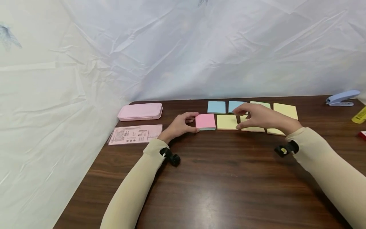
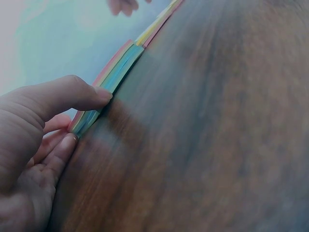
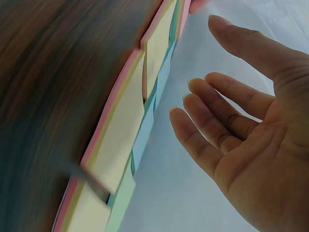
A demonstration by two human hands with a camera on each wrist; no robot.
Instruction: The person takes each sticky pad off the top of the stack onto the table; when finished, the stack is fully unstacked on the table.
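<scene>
My left hand [image 1: 184, 124] pinches the left edge of a pink-topped sticky-note pad [image 1: 205, 121] lying on the dark wooden table [image 1: 217, 178]. In the left wrist view the thumb [image 2: 91, 94] lies on top of the pad [image 2: 116, 70] and a finger is at its corner. My right hand [image 1: 253, 118] hovers over the yellow pads [image 1: 227, 122] with relaxed fingers and holds nothing. Its fingers [image 3: 227, 121] are straight above the row of pads [image 3: 120, 130]. Two blue pads [image 1: 216, 107], a green pad [image 1: 261, 104] and a yellow pad [image 1: 286, 110] form the back row.
A pink flat case [image 1: 140, 111] and a printed pink card [image 1: 134, 134] lie at the table's left end. A blue stapler [image 1: 341, 98], a yellow object [image 1: 360, 116] and a red item [image 1: 363, 135] sit at the right edge. White sheeting hangs behind.
</scene>
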